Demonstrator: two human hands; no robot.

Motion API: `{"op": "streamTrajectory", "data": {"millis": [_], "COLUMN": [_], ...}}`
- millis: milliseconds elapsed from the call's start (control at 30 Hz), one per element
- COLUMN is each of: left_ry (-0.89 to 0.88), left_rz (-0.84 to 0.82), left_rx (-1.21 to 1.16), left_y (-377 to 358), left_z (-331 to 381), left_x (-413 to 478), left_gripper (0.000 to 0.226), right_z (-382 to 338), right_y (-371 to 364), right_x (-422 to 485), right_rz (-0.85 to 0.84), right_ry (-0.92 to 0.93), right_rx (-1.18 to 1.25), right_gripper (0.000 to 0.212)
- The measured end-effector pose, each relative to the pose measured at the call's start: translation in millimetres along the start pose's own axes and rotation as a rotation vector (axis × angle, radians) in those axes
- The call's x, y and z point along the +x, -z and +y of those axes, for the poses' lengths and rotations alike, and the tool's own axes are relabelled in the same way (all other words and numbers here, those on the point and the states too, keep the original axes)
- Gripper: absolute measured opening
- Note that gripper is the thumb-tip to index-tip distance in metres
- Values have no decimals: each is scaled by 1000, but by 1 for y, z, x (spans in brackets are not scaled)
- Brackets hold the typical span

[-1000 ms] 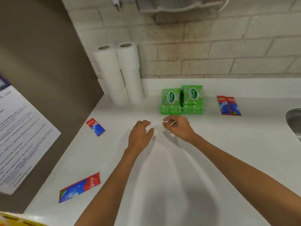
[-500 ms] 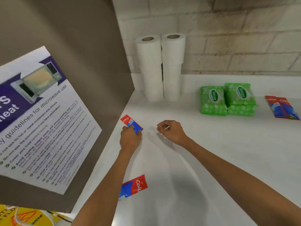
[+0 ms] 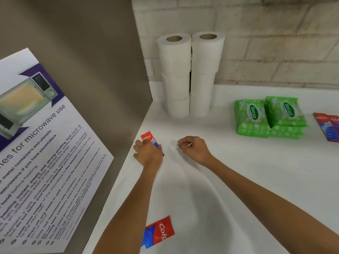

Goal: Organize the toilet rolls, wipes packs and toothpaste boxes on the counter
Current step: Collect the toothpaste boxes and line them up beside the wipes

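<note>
My left hand [image 3: 148,153] lies over a small red and blue toothpaste box [image 3: 146,138] on the white counter [image 3: 238,171], close to the left side panel, with fingers closed around it. My right hand [image 3: 195,149] hovers just to its right, fingers loosely curled, holding nothing. A second toothpaste box [image 3: 161,231] lies flat near the front edge under my left forearm. Two stacks of toilet rolls [image 3: 176,74] stand in the back left corner. Green wipes packs [image 3: 250,118] sit in two piles at the back right. Two more toothpaste boxes [image 3: 328,127] lie at the far right edge.
A tall grey-brown side panel [image 3: 82,70] bounds the counter on the left and carries a microwave-use poster [image 3: 36,153]. A pale brick wall [image 3: 275,52] runs along the back.
My view swung left. My left hand reached left to the small toothpaste box and now covers and grips it. My right hand followed a little to the left.
</note>
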State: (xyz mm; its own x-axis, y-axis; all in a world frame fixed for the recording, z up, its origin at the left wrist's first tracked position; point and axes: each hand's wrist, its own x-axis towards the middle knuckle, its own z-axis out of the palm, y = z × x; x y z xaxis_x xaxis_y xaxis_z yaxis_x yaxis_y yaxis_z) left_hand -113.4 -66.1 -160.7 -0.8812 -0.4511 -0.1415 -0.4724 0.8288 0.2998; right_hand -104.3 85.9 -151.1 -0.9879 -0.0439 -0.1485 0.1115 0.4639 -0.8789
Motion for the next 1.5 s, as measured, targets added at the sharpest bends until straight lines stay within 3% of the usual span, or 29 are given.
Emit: {"op": "streamTrajectory", "data": {"millis": [100,200,567,933,1167,1367,1500], "left_ry": [-69,-111,-4,-89,-75,-134,-81], "left_rz": [-46,-105,-138,-106,-180,-201,-228], "left_rx": [-14,-19,-70,35,-27,-174,-506], "left_y": [3,6,10,11,12,17,21], "left_z": [5,9,19,21,21,16,28], "left_x": [4,7,7,7,9,11,3], "left_gripper": [46,52,53,56,60,49,25], "right_z": [0,-1,0,-3,-1,-2,-4], "right_y": [-1,-2,-2,2,3,5,12], "right_x": [6,8,6,3,6,6,1], "right_rz": [9,15,30,25,27,-5,-3], "right_ry": [-21,-36,-88,-133,-172,-227,-274], "right_rx": [16,35,77,68,119,218,320], "right_gripper": [17,18,19,22,21,13,12]}}
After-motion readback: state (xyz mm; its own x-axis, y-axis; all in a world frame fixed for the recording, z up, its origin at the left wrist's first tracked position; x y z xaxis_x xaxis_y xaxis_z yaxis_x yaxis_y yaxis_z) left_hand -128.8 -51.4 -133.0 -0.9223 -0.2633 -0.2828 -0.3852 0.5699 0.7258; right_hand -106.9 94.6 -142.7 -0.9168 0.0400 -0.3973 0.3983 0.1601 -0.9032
